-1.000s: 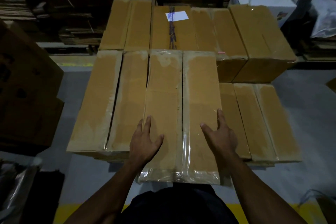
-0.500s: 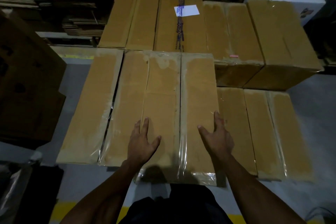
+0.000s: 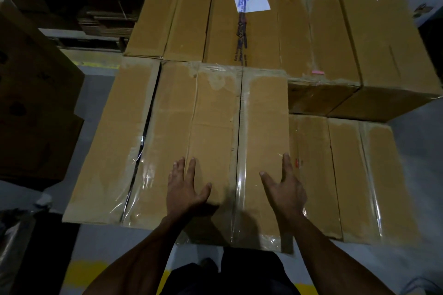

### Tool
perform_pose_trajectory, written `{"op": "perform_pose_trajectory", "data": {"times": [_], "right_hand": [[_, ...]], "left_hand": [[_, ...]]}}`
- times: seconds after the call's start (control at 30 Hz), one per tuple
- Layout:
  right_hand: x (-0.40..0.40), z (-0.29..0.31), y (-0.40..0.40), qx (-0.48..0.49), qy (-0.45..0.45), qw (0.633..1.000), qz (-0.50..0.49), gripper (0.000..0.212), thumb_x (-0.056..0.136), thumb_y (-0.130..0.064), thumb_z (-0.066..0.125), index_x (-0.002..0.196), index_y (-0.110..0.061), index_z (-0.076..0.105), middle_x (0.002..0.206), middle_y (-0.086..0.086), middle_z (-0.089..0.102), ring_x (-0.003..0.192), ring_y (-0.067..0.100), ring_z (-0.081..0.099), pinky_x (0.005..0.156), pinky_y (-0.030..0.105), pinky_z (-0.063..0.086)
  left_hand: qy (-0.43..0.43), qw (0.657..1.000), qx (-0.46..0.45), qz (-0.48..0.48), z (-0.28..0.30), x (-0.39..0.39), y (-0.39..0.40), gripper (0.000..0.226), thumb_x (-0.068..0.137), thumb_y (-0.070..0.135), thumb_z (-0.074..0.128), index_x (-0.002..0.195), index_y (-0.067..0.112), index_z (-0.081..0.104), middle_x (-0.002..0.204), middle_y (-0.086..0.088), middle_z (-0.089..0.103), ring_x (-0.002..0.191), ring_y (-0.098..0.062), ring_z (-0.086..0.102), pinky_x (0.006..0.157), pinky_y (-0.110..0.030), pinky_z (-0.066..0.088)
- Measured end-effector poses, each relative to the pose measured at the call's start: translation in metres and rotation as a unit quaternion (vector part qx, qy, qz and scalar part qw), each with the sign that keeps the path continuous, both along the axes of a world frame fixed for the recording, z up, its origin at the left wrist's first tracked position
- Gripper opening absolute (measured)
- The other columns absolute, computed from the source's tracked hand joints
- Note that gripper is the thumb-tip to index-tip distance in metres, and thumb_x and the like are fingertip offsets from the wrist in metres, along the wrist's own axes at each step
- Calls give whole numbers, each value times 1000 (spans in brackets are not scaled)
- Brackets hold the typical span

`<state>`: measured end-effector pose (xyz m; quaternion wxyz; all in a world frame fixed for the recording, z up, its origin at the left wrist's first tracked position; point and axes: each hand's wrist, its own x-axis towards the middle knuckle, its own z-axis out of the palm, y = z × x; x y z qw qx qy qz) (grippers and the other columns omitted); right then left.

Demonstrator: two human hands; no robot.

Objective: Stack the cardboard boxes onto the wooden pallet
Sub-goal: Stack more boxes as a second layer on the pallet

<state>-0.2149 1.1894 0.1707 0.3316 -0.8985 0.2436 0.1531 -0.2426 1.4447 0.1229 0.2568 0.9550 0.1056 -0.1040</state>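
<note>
Hands: our left hand (image 3: 185, 189) and right hand (image 3: 285, 190) lie flat on the near box (image 3: 230, 151), fingers spread, gripping nothing.
Near box: taped along its middle seam, its front edge overhanging toward us.
Left box (image 3: 112, 141): touching the near box's left side, level with it.
Right box (image 3: 354, 175): beside the near box, sitting lower.
Back row (image 3: 318, 36): behind the near box, tall as it.
Label (image 3: 251, 3): white, on the back row, straight beyond the near box.
Pallet: we cannot see it under the boxes.

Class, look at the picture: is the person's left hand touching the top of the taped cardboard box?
Touching. The head view shows the left hand lying flat, palm down, on the taped cardboard box.
</note>
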Motion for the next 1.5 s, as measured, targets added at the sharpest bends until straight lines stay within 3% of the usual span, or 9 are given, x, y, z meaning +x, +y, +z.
{"op": "perform_pose_trajectory", "data": {"times": [0.2, 0.37, 0.53, 0.77, 1.03, 1.23, 1.5], "right_hand": [[1, -11, 0, -5, -2, 1000, -9, 90, 90, -60, 62, 159, -43, 6, 150, 13, 48, 133, 39, 48, 107, 51, 37], [1, -24, 1, -5, -2, 1000, -8, 90, 89, -62, 61, 157, -46, 4, 151, 12, 47, 133, 39, 48, 106, 52, 38], [6, -33, -3, -15, 1, 1000, 13, 90, 91, -60, 60, 159, -40, 4, 147, 15, 50, 130, 40, 51, 103, 51, 40], [16, -45, -2, -14, 8, 1000, 15, 91, 88, -67, 56, 156, -46, -1, 143, 17, 53, 125, 42, 54, 100, 53, 45], [28, -59, -2, -11, 30, 999, 20, 93, 89, -66, 56, 154, -48, -7, 139, 17, 57, 122, 41, 57, 99, 55, 47], [31, -63, -3, -32, 35, 999, 19, 92, 90, -64, 56, 156, -45, -4, 133, 20, 60, 117, 40, 60, 96, 52, 49], [33, -63, -4, -26, 53, 998, 26, 89, 91, -65, 53, 153, -48, -8, 133, 19, 60, 115, 40, 61, 96, 54, 50]], "left_hand": [[24, 997, 68, -9, -6, 2, -4, 97, 74, 75, 22, 158, 28, 6, 165, -8, -2, 152, -25, -7, 117, -34, -10], [52, 991, 121, -39, -12, 3, -6, 95, 79, 75, 17, 158, 25, 2, 164, -11, -6, 152, -29, -7, 118, -39, -7], [51, 986, 148, -50, -17, 5, -8, 90, 85, 70, 32, 156, 15, 23, 162, -16, 19, 149, -36, 16, 118, -44, 7], [51, 978, 177, -94, -16, 18, -3, 92, 89, 69, 30, 157, 15, 0, 165, -4, -7, 146, -21, -22, 118, -38, -10], [75, 964, 215, -139, -13, 34, 3, 101, 76, 72, 3, 157, 13, 0, 165, -6, -7, 151, -27, -16, 118, -40, -9], [95, 962, 216, -139, -9, 37, -1, 92, 91, 69, 25, 157, 12, -6, 164, -8, -13, 149, -28, -20, 119, -41, -9], [124, 957, 220, -143, -7, 41, -3, 95, 90, 70, 27, 156, 13, -9, 163, -9, -17, 148, -31, -23, 120, -45, -7]]}}
